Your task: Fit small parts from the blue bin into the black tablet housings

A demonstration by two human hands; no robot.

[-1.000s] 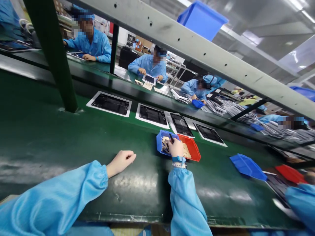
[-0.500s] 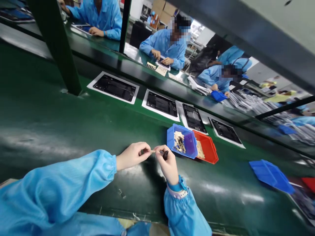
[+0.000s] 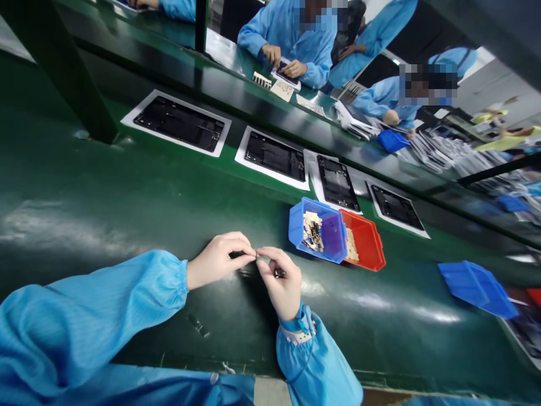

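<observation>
Over the green bench, my left hand (image 3: 224,256) has thumb and forefinger pinched together. Its fingertips meet those of my right hand (image 3: 282,276), which is also pinched. Whatever sits between the fingertips is too small to make out. A small dark, shiny thing (image 3: 279,273) shows in the curl of my right hand; its kind is unclear. Just right of that hand is a blue bin (image 3: 333,239) with small cream and black pieces (image 3: 313,231) inside. Partly behind it stands a red bin (image 3: 372,245) with cream pieces (image 3: 351,245).
Several black tablet-like panels (image 3: 180,124) lie on white sheets along the back of the green bench (image 3: 139,208). A green post (image 3: 63,67) rises at the left. Another blue bin (image 3: 477,287) is at the right. Co-workers in blue (image 3: 296,42) sit opposite.
The camera view has shifted, so the bench's back edge sits higher. My hands stay joined at the fingertips; the tan sliver seen between them before no longer shows.
</observation>
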